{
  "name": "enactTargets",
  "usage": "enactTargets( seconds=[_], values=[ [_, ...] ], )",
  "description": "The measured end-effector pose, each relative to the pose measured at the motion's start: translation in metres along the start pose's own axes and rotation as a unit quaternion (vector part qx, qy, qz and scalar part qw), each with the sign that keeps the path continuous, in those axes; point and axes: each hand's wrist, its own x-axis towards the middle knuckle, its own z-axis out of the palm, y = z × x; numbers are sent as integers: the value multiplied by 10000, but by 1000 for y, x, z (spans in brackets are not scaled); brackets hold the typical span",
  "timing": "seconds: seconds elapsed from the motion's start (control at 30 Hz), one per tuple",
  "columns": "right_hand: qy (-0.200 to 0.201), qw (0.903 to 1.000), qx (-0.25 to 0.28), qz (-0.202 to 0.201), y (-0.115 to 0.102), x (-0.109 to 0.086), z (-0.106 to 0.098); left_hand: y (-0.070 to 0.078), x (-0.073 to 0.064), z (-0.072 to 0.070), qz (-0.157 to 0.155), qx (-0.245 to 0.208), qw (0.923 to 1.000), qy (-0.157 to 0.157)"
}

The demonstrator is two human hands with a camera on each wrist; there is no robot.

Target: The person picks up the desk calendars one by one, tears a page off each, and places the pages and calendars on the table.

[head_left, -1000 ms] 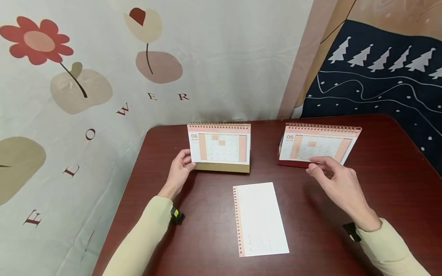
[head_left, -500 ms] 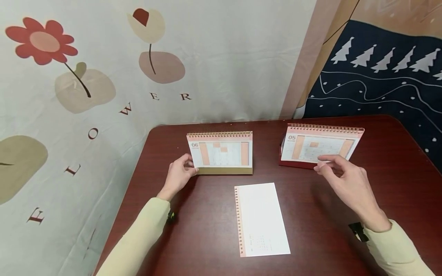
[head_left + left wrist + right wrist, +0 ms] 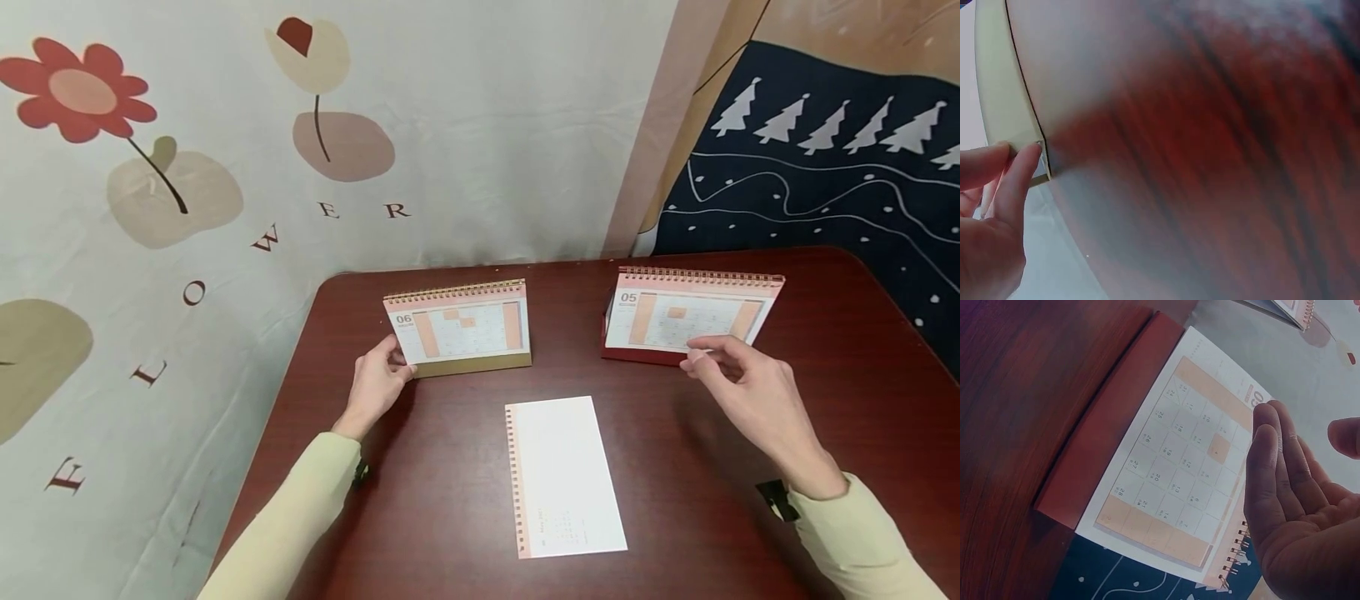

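A desk calendar (image 3: 474, 329) showing "06", with a gold spiral and olive base, stands at the table's back left. My left hand (image 3: 373, 379) pinches the lower left end of its base; in the left wrist view, fingers (image 3: 1019, 178) sit at the base's corner. A second desk calendar (image 3: 686, 321) showing "05", on a dark red base, stands to the right. My right hand (image 3: 757, 400) hovers before its lower right part. In the right wrist view, the fingers (image 3: 1275, 469) are fairly straight, the thumb stands apart, and nothing is held.
A loose white calendar page (image 3: 568, 475) with punched holes along its left edge lies on the dark red wooden table (image 3: 442, 492) between my forearms. Behind the table hang a flower-print cloth (image 3: 487, 125) and a dark blue cloth with white trees (image 3: 825, 183).
My left hand has brought the "06" calendar down onto the table, nearer and then leftward, and turned it slightly. My right hand has shifted a little to the right. The loose page stays put.
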Motion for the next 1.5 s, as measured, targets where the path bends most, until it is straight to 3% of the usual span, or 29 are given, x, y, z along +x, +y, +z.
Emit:
enactTargets(
  seconds=[0.3, 0.5, 0.6, 0.8, 0.9, 1.13, 1.33, 1.5],
  values=[
    [-30, 10000, 2, 78, 1, 0, -2, 0, -4, -12, -267, -54, 9965, -790],
    [72, 9999, -96, 105, 4, -2, -7, 3, -20, -36, -421, -323, 9859, -1586],
    [107, 9997, -95, 186, 5, -3, -9, 5, -29, -48, -388, -279, 9850, -1657],
    [95, 9996, -77, 263, 6, -5, -11, 17, -35, -58, -346, -15, 9926, -1164],
    [93, 9996, -53, 261, 7, -6, -11, 24, -38, -57, -328, 23, 9965, -775],
    [220, 9994, -86, 248, 10, -10, -14, 44, -47, -42, 268, -184, 9990, 292],
    [358, 9989, -177, 247, 13, -14, -20, 67, -55, -25, 1119, -418, 9880, 976],
    [615, 9971, -359, 252, 15, -15, -25, 89, -56, -8, 2079, -671, 9683, 1212]
  ],
)
